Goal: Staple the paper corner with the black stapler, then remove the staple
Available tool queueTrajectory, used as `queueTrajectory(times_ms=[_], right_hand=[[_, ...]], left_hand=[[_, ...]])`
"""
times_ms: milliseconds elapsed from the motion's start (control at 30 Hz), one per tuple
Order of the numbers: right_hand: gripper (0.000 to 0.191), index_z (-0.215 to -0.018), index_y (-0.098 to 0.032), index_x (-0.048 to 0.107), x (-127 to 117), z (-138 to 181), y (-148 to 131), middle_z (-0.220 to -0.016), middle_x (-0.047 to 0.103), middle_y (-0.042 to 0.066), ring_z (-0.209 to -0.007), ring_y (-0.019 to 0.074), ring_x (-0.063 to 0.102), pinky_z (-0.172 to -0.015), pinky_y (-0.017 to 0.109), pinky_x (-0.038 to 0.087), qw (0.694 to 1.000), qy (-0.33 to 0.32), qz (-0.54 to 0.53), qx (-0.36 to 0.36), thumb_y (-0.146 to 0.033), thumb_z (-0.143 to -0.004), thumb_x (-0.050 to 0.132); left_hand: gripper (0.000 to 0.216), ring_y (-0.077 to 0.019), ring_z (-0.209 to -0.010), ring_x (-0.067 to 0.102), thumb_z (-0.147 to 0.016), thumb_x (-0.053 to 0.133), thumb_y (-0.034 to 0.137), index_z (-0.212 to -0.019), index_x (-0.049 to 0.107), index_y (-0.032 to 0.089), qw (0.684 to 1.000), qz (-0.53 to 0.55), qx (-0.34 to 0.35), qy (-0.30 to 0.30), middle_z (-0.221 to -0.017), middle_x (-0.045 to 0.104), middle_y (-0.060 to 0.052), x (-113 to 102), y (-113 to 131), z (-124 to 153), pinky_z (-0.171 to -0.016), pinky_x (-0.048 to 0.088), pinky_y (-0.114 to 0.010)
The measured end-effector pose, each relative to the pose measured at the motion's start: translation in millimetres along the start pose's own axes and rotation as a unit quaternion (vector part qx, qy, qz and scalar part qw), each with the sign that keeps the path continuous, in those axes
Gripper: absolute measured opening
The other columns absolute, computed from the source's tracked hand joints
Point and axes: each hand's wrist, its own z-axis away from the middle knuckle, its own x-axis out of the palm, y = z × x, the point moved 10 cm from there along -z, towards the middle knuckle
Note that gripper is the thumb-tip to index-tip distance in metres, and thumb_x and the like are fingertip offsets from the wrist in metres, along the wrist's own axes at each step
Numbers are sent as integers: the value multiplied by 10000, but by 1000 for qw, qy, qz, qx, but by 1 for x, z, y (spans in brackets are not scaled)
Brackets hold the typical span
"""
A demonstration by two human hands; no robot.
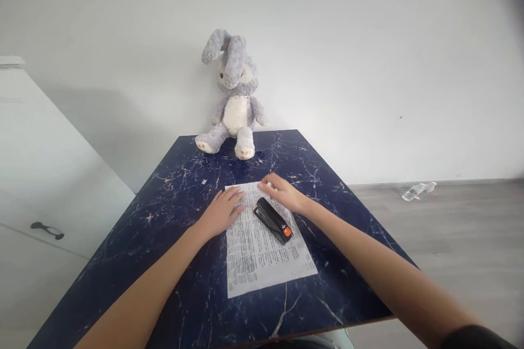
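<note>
A printed sheet of paper (245, 262) lies on the dark blue marbled table (196, 305). On the sheet rests a black stapler (271, 218) with an orange patch at its near end; neither hand touches it. My left hand (221, 211) lies flat over the sheet's upper left edge, fingers spread. Across from it, my right hand (284, 193) is at the sheet's top edge, just beyond the stapler. Its thumb and index fingertip come together at the paper's edge, and the other fingers are mostly hidden.
A grey plush rabbit (236, 112) sits at the table's far end against the white wall (388, 54). To the left stands a white cabinet (49, 174) with a dark handle (47, 230). A clear plastic item (418, 191) lies on the floor at right.
</note>
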Motion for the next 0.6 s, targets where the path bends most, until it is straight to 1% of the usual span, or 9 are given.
queueTrajectory(times_ms=[33, 67, 133, 167, 233, 333, 467, 533, 600], right_hand=[[343, -1117, -194, 623, 8, 13, -6, -1032, 680, 61, -904, 213, 626, -803, 336, 483, 998, -68, -7, -6, -494, -951, 620], [368, -1106, -192, 616, 11, 25, -11, -984, 678, 46, -834, 199, 616, -734, 311, 468, 995, -104, -7, -14, -469, -883, 713], [287, -1017, -184, 617, 12, 40, -16, -882, 662, 21, -720, 169, 576, -645, 283, 421, 991, -134, 0, -31, -368, -840, 748], [211, -973, -182, 619, 10, 43, -18, -851, 655, 14, -696, 161, 563, -634, 281, 409, 991, -126, 0, -44, -321, -850, 721], [123, -974, -181, 637, 2, 42, -21, -865, 668, 21, -718, 165, 578, -669, 290, 424, 993, -90, -13, -76, -241, -868, 657], [258, -1102, -186, 664, -6, 38, -21, -1000, 702, 53, -838, 195, 625, -767, 321, 469, 990, -69, -35, -117, -188, -844, 653], [328, -1182, -200, 692, -6, 42, -6, -1106, 711, 79, -947, 225, 652, -830, 356, 513, 979, -144, -93, -107, -323, -879, 707], [462, -1308, -213, 655, -5, 47, 1, -1227, 695, 96, -1051, 245, 662, -894, 385, 529, 961, -204, -163, -90, -383, -885, 730], [575, -1408, -224, 599, -3, 53, 6, -1333, 664, 109, -1157, 264, 652, -980, 426, 516, 933, -259, -238, -71, -390, -879, 751]], left_hand=[[494, -295, -1506, 367, -1065, 405, 476, -1511, 485, 280, 1000, -1, 1, -5, -1609, 437, -97, 0, -1, 1, -1248, 240, -552], [499, -289, -1515, 354, -1069, 389, 479, -1521, 470, 285, 1000, -1, 3, -13, -1618, 423, -94, 1, -1, 1, -1253, 225, -554], [515, -282, -1534, 322, -1076, 357, 491, -1542, 441, 289, 999, 0, 5, -34, -1640, 389, -90, 2, -1, 0, -1262, 205, -552], [527, -281, -1543, 305, -1078, 340, 502, -1554, 424, 291, 999, -1, 4, -45, -1651, 370, -88, 3, -1, -1, -1265, 195, -552], [549, -282, -1558, 274, -1080, 311, 521, -1575, 391, 299, 998, -6, 1, -66, -1668, 339, -83, 6, -2, -2, -1270, 174, -559], [557, -280, -1567, 254, -1082, 291, 531, -1591, 363, 317, 996, -11, 0, -90, -1683, 309, -68, 9, -2, -2, -1274, 151, -568], [543, -274, -1562, 271, -1082, 314, 516, -1587, 371, 327, 996, -10, 4, -89, -1678, 323, -60, 0, 2, -3, -1272, 182, -544], [537, -282, -1530, 339, -1071, 366, 508, -1573, 403, 322, 996, -4, 3, -91, -1659, 361, -65, -5, 3, -7, -1250, 257, -512], [503, -288, -1453, 456, -1053, 427, 485, -1522, 487, 315, 996, 11, -5, -93, -1603, 449, -71, -9, 2, -13, -1193, 361, -468]])
